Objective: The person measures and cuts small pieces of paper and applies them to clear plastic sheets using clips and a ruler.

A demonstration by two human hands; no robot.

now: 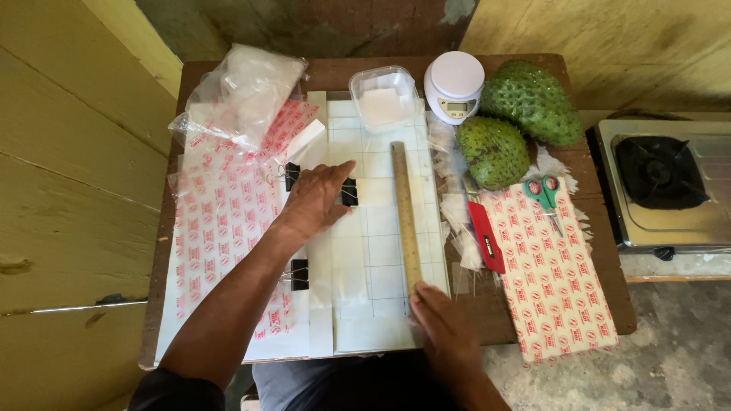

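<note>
Both of my hands are down on the white gridded cutting mat (381, 251), which I'll use as the landmark for everything else. My left hand (316, 199) lies flat with the fingers spread loosely, palm down on the clear plastic sheet (346, 259) that covers the mat's left half, its fingertips touching the black binder clip (349, 192) clamped near the mat's upper middle. My right hand (444, 323) presses on the near end of the wooden ruler (406, 217), fingers curled over it at the mat's bottom right corner; the ruler runs up the mat's right side, almost straight away from me. Two more black binder clips sit at the mat's left edge, one upper (291, 176) and one lower (298, 274). Left of the mat lie red-printed plastic bags (221, 228) with a crumpled clear bag (244, 91) above them. Beyond the mat's far edge stand a clear plastic tub (384, 95) and a white kitchen scale (454, 85). Right of the mat are two green soursops (518, 125), a red utility knife (485, 237), green-handled scissors (545, 194) and another red-printed bag (552, 278).
</note>
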